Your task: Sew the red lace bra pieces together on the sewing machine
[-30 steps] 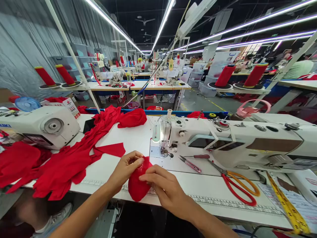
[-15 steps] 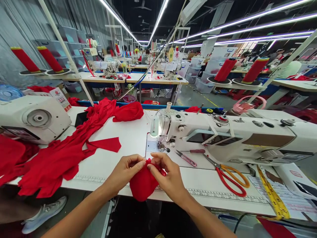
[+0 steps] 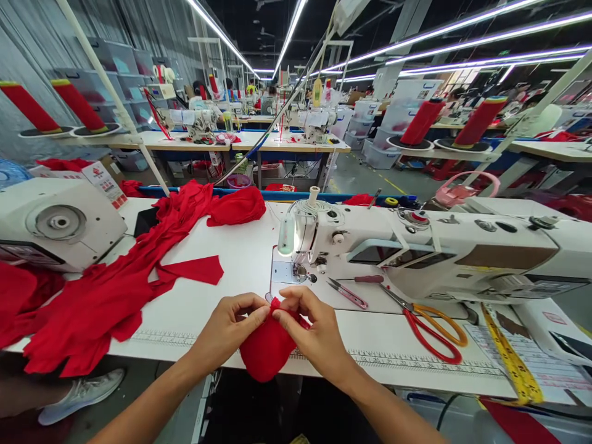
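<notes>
A small red fabric piece hangs over the near edge of the white table. My left hand pinches its top edge from the left. My right hand pinches the same edge from the right, fingertips almost meeting. Both hands sit just in front of the white sewing machine, a little short of its needle area.
A heap of red fabric spreads over the table's left side beside another machine. Pink thread snips, red-and-orange scissors and a yellow measuring tape lie to the right. Red thread cones stand behind.
My right hand moved from below the piece up to its top edge and closed into a pinch beside my left hand. The view shifted slightly.
</notes>
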The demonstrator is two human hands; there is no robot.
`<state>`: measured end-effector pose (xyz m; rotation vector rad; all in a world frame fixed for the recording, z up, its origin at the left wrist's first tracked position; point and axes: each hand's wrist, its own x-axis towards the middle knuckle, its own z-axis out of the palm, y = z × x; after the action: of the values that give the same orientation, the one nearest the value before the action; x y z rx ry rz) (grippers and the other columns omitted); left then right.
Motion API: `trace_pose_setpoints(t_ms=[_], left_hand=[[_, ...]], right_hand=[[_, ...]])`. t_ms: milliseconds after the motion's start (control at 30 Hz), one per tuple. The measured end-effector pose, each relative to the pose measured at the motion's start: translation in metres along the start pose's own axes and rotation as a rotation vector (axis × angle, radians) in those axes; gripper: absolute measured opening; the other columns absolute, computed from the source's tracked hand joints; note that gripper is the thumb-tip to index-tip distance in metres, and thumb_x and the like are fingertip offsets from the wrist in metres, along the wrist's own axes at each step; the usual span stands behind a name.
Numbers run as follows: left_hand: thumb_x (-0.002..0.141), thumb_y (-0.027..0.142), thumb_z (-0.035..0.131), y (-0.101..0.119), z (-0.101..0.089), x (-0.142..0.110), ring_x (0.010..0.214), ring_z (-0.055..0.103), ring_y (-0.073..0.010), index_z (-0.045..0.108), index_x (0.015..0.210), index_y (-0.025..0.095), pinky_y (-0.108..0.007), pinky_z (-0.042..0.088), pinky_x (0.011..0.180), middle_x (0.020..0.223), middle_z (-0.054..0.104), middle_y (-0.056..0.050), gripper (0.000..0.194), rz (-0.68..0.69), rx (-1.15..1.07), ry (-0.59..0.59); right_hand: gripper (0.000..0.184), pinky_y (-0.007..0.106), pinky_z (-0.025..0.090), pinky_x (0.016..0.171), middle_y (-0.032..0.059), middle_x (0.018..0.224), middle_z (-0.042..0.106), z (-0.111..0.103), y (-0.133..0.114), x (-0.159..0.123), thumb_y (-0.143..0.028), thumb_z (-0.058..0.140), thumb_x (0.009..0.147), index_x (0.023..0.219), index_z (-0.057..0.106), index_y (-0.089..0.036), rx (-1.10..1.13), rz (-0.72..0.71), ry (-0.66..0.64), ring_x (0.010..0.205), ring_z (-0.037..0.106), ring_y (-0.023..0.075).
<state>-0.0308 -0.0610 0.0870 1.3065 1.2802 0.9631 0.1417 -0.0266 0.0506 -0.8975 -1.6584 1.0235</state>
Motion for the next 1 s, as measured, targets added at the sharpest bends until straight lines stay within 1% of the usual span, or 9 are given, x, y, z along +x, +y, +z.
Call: trace_pose_setpoints(t_ms=[100,200,267,367,467,567,733,833,1000], left_hand=[[0.086,0.045,0.063,0.000,0.001,-0.003,0.070,0.058,-0.0172,0.071,0.082,0.018,-0.024,0.044,0.060,0.079,0.068,-0.005,0.029,0.045,0.107,0.022],[0.083,0.039,0.067,-0.004,0.003,-0.006,0.072,0.058,-0.0168,0.071,0.081,0.020,-0.023,0.044,0.062,0.081,0.068,-0.004,0.020,0.104,0.210,0.111],[0.084,0.042,0.065,-0.010,0.004,-0.008,0.071,0.058,-0.0162,0.070,0.081,0.020,-0.023,0.043,0.060,0.080,0.066,-0.003,0.023,0.077,0.151,0.163],[0.084,0.049,0.065,-0.019,0.004,-0.012,0.067,0.055,-0.0142,0.066,0.082,0.020,-0.022,0.043,0.058,0.077,0.063,-0.001,0.029,-0.007,-0.023,0.193],[0.082,0.050,0.069,-0.026,0.005,-0.016,0.075,0.057,-0.0154,0.066,0.084,0.019,-0.022,0.047,0.067,0.081,0.064,-0.001,0.030,-0.025,-0.098,0.218],[0.081,0.050,0.071,-0.030,0.005,-0.021,0.080,0.060,-0.0170,0.068,0.088,0.019,-0.023,0.049,0.070,0.085,0.067,-0.003,0.032,-0.059,-0.140,0.242],[0.080,0.049,0.073,-0.035,0.009,-0.025,0.079,0.061,-0.0166,0.070,0.089,0.019,-0.023,0.049,0.069,0.086,0.069,-0.003,0.032,-0.099,-0.211,0.274],[0.079,0.047,0.075,-0.037,0.012,-0.026,0.080,0.062,-0.0166,0.071,0.092,0.018,-0.023,0.050,0.069,0.088,0.070,-0.003,0.032,-0.111,-0.253,0.295],[0.078,0.047,0.076,-0.038,0.014,-0.025,0.082,0.064,-0.0174,0.072,0.091,0.018,-0.024,0.051,0.074,0.089,0.072,-0.004,0.032,-0.141,-0.336,0.294]], right_hand=[[0.011,0.025,0.051,0.063,-0.0026,0.074,0.065,-0.002,-0.002,0.001,-0.023,0.066,0.085,0.094,0.061,-0.023,0.023,0.023,-0.027,0.068,0.061,0.0132],[0.008,0.024,0.050,0.061,-0.0027,0.074,0.065,-0.001,-0.003,0.001,-0.020,0.066,0.084,0.088,0.059,-0.022,0.008,0.009,-0.041,0.066,0.060,0.0126],[0.007,0.025,0.051,0.062,-0.0016,0.077,0.065,0.001,-0.002,0.001,-0.019,0.065,0.086,0.087,0.059,-0.022,-0.050,-0.074,-0.035,0.068,0.061,0.0131],[0.007,0.028,0.053,0.070,0.0018,0.084,0.066,0.007,0.003,-0.003,-0.017,0.058,0.092,0.094,0.062,-0.022,-0.139,-0.284,-0.032,0.077,0.063,0.0150],[0.016,0.030,0.055,0.075,0.0038,0.090,0.067,0.014,0.009,-0.007,-0.014,0.051,0.096,0.102,0.062,-0.023,-0.176,-0.413,-0.041,0.083,0.063,0.0160],[0.016,0.031,0.054,0.074,0.0037,0.090,0.067,0.020,0.014,-0.011,-0.014,0.051,0.095,0.103,0.062,-0.023,-0.185,-0.403,-0.030,0.082,0.063,0.0165],[0.008,0.027,0.050,0.068,0.0010,0.085,0.065,0.023,0.013,-0.012,-0.016,0.057,0.092,0.094,0.060,-0.023,-0.140,-0.328,-0.043,0.077,0.061,0.0147],[0.009,0.026,0.048,0.063,-0.0005,0.079,0.062,0.024,0.011,-0.011,-0.014,0.056,0.090,0.086,0.057,-0.022,-0.150,-0.288,-0.036,0.071,0.059,0.0138],[0.014,0.027,0.049,0.064,0.0020,0.082,0.062,0.027,0.015,-0.013,-0.012,0.051,0.092,0.089,0.059,-0.022,-0.190,-0.341,-0.039,0.074,0.058,0.0152]])
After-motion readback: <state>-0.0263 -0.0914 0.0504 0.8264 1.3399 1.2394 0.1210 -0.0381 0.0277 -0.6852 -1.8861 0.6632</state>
